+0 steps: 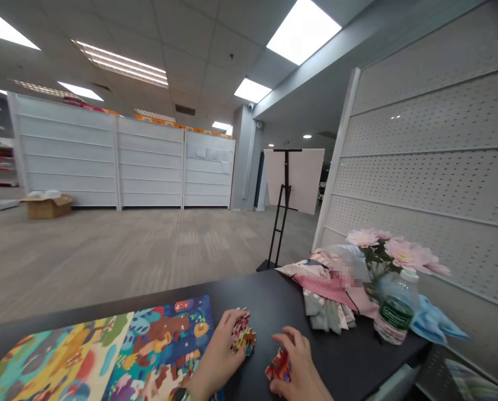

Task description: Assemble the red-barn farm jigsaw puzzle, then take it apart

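Near the middle of the dark table's front part, my left hand (221, 353) is closed around a cluster of colourful jigsaw puzzle pieces (244, 335). To its right, my right hand (297, 365) curls its fingers and thumb about more jigsaw pieces (279, 366) in red, orange and purple. A gap of bare table separates the two hands. Left of my left hand lies a brightly illustrated puzzle board (165, 340), a blue half beside a yellow half (60, 356). My left forearm covers part of its right edge.
Folded cloths (328, 295), a plastic bottle with a green label (397, 309), pink flowers (399, 250) and a blue cloth (433, 320) stand or lie on the right of the black table (249, 289). A pegboard panel (433, 145) rises behind them; an easel (286, 195) stands beyond.
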The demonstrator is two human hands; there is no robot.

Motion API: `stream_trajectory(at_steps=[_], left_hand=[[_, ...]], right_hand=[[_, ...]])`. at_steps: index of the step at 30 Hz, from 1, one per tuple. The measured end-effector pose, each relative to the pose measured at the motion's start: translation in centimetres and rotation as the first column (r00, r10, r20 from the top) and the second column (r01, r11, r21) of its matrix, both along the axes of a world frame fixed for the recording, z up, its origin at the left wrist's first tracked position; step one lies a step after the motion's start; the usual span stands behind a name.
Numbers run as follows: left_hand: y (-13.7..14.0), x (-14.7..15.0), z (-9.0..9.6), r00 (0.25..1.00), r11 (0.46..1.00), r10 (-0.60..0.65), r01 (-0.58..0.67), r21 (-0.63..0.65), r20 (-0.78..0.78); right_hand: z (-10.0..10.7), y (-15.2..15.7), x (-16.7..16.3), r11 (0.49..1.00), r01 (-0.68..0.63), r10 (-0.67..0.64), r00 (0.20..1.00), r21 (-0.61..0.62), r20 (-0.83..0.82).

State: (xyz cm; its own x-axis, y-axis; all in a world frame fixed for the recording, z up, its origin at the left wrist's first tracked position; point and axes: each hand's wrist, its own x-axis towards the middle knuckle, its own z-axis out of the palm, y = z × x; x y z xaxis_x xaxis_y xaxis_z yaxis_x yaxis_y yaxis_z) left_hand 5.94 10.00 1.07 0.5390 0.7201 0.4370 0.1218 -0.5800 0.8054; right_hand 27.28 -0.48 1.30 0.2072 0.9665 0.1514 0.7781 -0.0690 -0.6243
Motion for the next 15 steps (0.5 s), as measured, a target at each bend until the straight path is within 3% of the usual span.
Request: stream_trajectory(at_steps=[3,7,15], left_hand=[[0.0,0.0,-0.1,1.0,1.0,0.008,-0.007,-0.011,0.008],[0.2,-0.1,-0.1,1.0,1.0,0.012,-0.012,-0.025,0.001],[0.1,-0.1,0.3,1.0,1.0,0.019,-0.019,-0.024,0.002]], right_hand=[[-1.1,0.7,1.0,0.993,0.025,-0.009,0.99,0.119,-0.141],[-1.7,1.2,2.6,0.958,0.171,-0.082,0.931,0.228,-0.355],[-2.0,1.4,2.9,0.904,0.242,-0.121,0.936,0.353,-0.331]])
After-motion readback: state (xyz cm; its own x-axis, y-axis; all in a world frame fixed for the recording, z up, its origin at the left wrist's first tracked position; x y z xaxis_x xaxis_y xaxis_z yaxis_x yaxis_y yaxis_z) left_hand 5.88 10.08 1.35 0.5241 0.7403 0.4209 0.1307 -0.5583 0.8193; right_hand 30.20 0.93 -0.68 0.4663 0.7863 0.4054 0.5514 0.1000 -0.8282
